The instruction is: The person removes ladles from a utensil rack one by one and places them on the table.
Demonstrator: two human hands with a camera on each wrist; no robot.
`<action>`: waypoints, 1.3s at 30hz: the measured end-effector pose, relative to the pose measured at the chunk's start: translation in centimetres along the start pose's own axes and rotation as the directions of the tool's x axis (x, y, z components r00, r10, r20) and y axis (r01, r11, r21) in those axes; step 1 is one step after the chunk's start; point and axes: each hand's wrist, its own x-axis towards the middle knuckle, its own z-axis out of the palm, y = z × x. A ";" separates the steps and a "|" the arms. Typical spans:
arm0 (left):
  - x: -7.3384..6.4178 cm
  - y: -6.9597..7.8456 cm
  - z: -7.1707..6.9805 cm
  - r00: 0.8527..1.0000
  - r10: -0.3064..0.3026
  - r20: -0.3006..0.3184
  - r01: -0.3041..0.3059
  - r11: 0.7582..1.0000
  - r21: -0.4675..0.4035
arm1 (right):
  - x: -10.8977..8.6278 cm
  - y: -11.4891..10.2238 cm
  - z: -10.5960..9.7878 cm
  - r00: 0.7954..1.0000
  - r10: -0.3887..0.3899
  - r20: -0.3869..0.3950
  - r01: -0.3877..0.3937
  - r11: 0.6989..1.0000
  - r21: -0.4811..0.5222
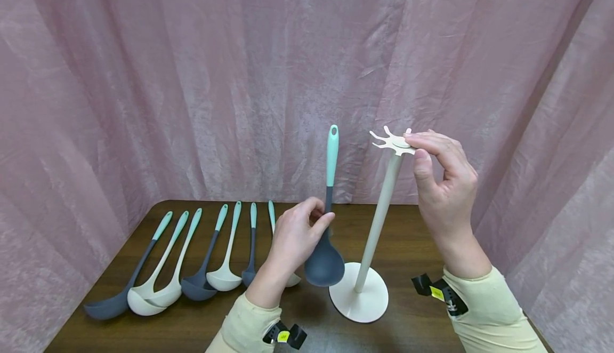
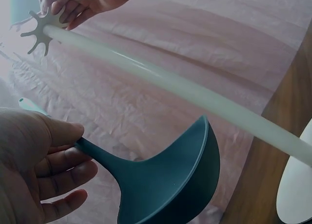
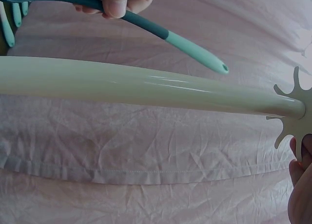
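My left hand [image 1: 296,231] pinches a dark blue-grey ladle [image 1: 324,266] by its neck, between thumb and fingers. The ladle is upright, mint handle on top and bowl hanging down, raised in front of the table. Just to its right stands a cream utensil stand [image 1: 381,209] with a round base and a ring of curved hooks [image 2: 43,33] at the top. My right hand [image 1: 446,179] grips the right edge of that hook ring, thumb underneath and fingers above. In the right wrist view the mint handle [image 3: 197,53] lies alongside the pole, its holed end short of the hooks.
Several more ladles lie in a row on the left of the brown table [image 1: 408,299], some dark like this ladle [image 1: 111,305], others cream like this ladle [image 1: 224,277], all with mint handles toward the back. A pink curtain [image 1: 288,75] hangs behind the table.
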 end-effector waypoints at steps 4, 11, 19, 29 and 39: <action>0.0 -0.3 0.1 1.000 -0.020 0.000 0.020 1.000 0.009 | 0.0 -0.1 0.0 1.000 0.001 -0.002 -0.001 1.000 0.006; 0.1 -0.8 0.4 0.998 -0.065 0.019 0.064 0.997 0.036 | 0.1 -0.4 0.0 1.000 0.000 0.006 0.000 1.000 0.001; 0.1 -2.1 1.2 0.991 -0.120 0.057 0.116 0.991 0.069 | -0.1 0.2 0.0 1.000 0.001 0.006 -0.001 1.000 0.001; 0.1 -4.0 2.4 0.980 -0.177 0.089 0.166 0.978 0.125 | -0.2 0.6 -0.1 1.000 -0.003 0.003 0.003 1.000 0.015; -0.3 -5.1 2.8 0.969 -0.214 0.127 0.195 0.970 0.146 | -0.3 0.6 -0.1 1.000 -0.006 0.004 0.006 1.000 0.016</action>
